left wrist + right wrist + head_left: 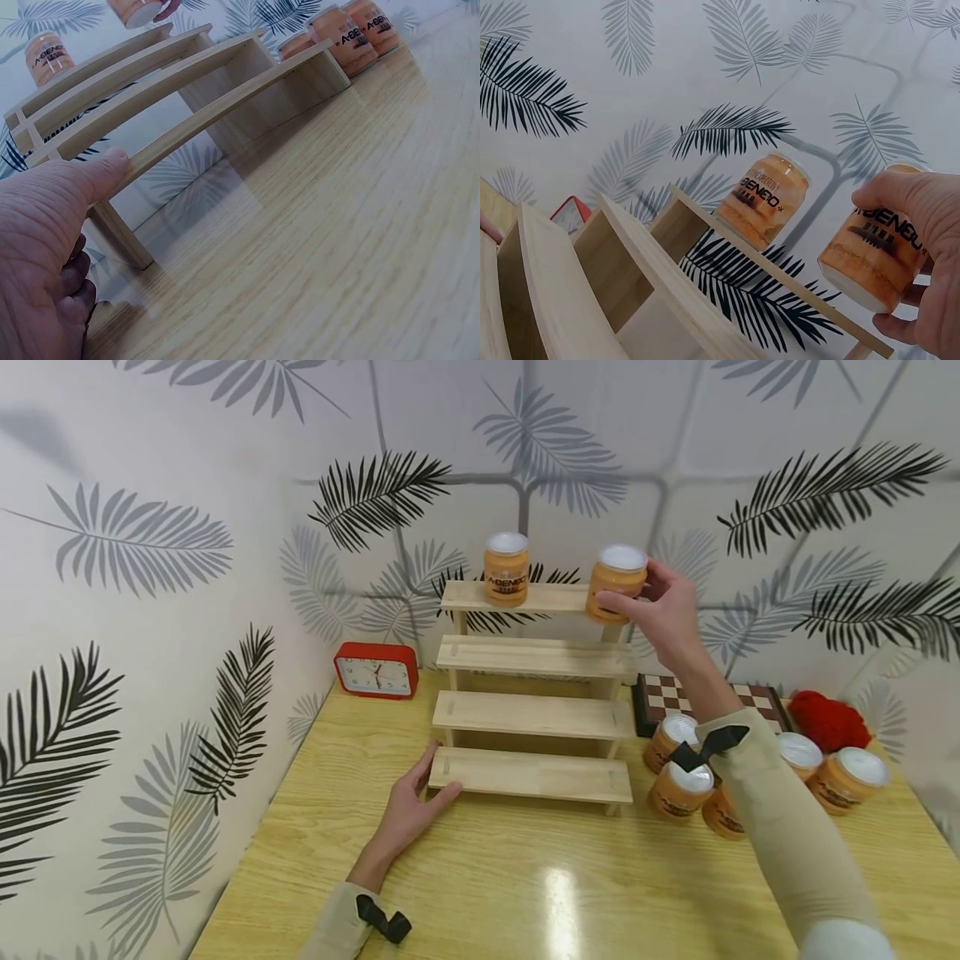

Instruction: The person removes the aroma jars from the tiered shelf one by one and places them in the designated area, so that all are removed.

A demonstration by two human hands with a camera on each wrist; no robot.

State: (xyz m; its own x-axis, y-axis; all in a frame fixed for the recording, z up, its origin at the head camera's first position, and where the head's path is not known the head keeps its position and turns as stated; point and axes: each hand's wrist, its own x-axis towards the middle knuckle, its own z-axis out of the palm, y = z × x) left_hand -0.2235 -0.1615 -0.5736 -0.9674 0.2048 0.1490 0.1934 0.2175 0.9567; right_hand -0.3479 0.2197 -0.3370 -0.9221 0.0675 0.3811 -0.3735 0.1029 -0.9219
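Note:
My right hand [667, 614] grips an orange jar [621, 578] with a white lid, thumb in front and fingers round the far side. In the right wrist view this jar [870, 259] is slightly tilted, its base close by the right end of the top tier. A second orange jar [506, 570] stands towards the left of that tier. My left hand [412, 802] holds the left end of the lowest tier of a four-tier wooden shelf [532, 774]. The left wrist view shows its thumb [109, 169] on the board's top edge and the other fingers curled below.
Several more orange jars [681, 789] stand right of the shelf, partly hidden by my right arm. Behind them lie a checkered board [663, 693] and a red fuzzy bundle [828, 720]. A red clock [375, 670] stands left of the shelf. The patterned wall rises close behind.

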